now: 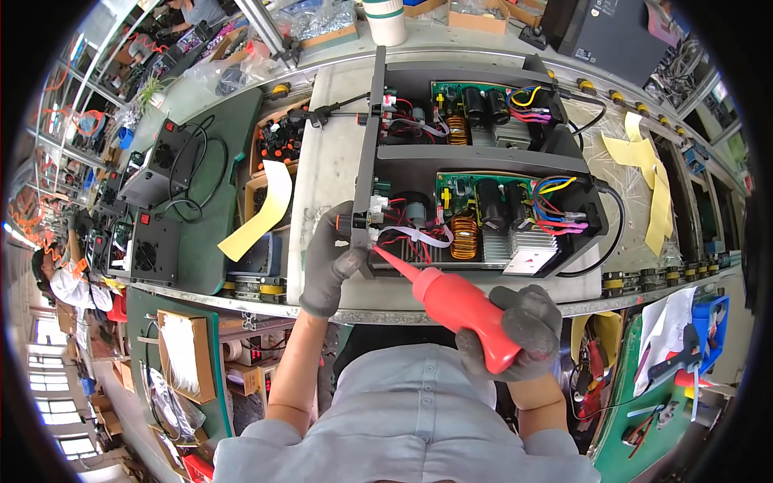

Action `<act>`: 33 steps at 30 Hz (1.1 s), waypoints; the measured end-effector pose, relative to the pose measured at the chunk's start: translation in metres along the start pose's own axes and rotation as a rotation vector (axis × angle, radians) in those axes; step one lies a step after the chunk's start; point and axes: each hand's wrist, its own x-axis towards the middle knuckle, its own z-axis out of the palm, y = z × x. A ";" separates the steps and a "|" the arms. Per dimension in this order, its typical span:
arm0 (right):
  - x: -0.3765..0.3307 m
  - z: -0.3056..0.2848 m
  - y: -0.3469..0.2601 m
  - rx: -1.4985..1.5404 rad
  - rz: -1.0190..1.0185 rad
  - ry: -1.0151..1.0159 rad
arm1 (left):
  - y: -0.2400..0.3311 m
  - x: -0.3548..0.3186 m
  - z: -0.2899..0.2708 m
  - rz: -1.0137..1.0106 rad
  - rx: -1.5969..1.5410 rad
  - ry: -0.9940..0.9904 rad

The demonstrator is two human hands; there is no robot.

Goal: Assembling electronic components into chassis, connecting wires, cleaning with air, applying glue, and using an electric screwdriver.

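In a grey glove, my right hand (533,328) grips a red squeeze bottle (459,302) by its body. The bottle lies tilted, its long tapered nozzle pointing at the inner side of the front panel (364,197) of the nearer open metal unit. At the panel's outer face, my gloved left hand (326,270) has its fingers closed on a black knob with an orange ring (344,225). Inside this unit are a green circuit board (459,189), a copper coil (464,241), capacitors, coloured wires and a silver heatsink (531,249). Whether liquid leaves the nozzle cannot be seen.
A second open unit (451,151) stands just beyond the first. To the left are a box of black-and-orange parts (282,143), a yellow paper strip (262,213) and finished-looking cased units (157,249). A glue gun (684,354) lies at right. People sit at far left.
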 end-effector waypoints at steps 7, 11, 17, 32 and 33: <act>0.012 0.010 -0.004 -0.010 0.021 -0.012 | -0.003 0.001 -0.001 0.029 0.022 0.022; 0.005 0.004 -0.002 0.014 0.017 -0.100 | -0.001 0.001 -0.001 -0.013 0.021 0.016; 0.010 0.006 -0.008 -0.038 -0.031 -0.044 | 0.001 -0.001 0.002 0.003 0.021 0.040; 0.016 0.000 -0.011 -0.032 -0.040 0.094 | 0.004 -0.004 0.002 -0.030 -0.077 -0.002; 0.015 0.000 -0.010 -0.034 -0.041 0.095 | 0.004 -0.003 0.003 -0.028 -0.078 -0.003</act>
